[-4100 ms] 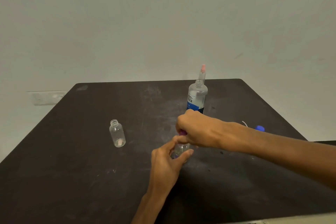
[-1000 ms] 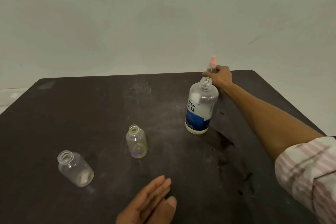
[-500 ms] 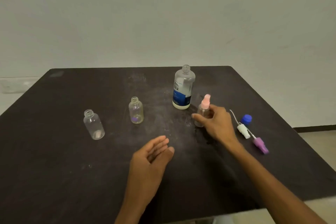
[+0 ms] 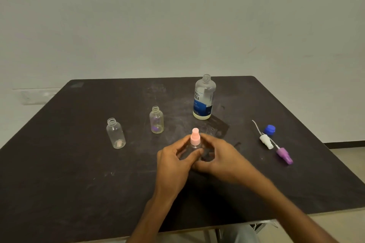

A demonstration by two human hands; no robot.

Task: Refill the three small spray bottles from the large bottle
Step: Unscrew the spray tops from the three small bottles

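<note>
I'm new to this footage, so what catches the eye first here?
Both hands, the left hand and right hand, hold the pink-capped spray bottle at table centre. Behind stands the large bottle, uncapped; two open small bottles stand to the left.

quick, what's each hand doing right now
Left hand: fingers curled round the pink-capped spray bottle, holding it.
Right hand: also holding that bottle, from the other side.

**Both hands on pink-capped bottle**

Left hand (image 4: 173, 161) and right hand (image 4: 221, 159) grip the pink-capped bottle (image 4: 195, 141) upright on the tabletop (image 4: 79, 183). Large bottle (image 4: 203, 97), uncapped, stands at 12 o'clock; two open small bottles (image 4: 116, 133) (image 4: 156, 119) at 10 o'clock; loose caps (image 4: 269, 130) at 3 o'clock.
</note>
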